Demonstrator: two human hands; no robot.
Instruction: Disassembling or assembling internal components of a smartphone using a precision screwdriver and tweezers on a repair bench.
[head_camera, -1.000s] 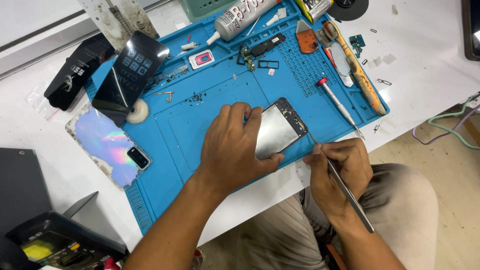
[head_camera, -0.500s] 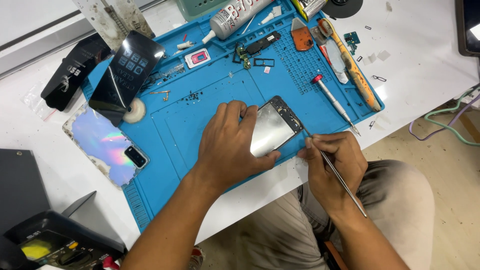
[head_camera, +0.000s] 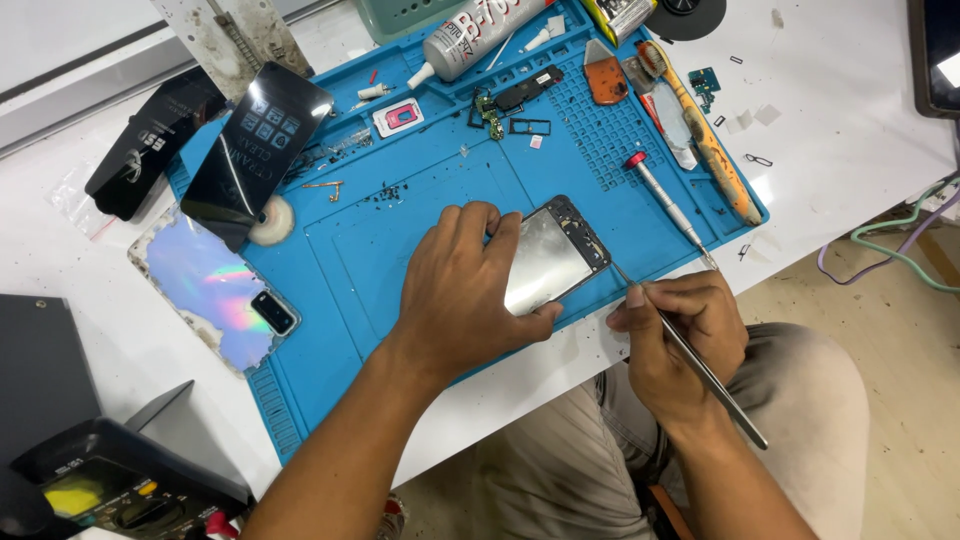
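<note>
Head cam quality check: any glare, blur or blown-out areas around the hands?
Head view: sharp, no motion blur on the left hand or right hand; the metal plate of the opened phone reflects soft light but stays readable; the iridescent back cover shows rainbow glare; the white table is bright, near overexposed; shadows are soft; edges show slight wide-angle stretch.

Bright, even overhead light; glare on the phone's metal plate (head_camera: 545, 262) near centre, soft shadows, slight bending toward nine o'clock.
</note>
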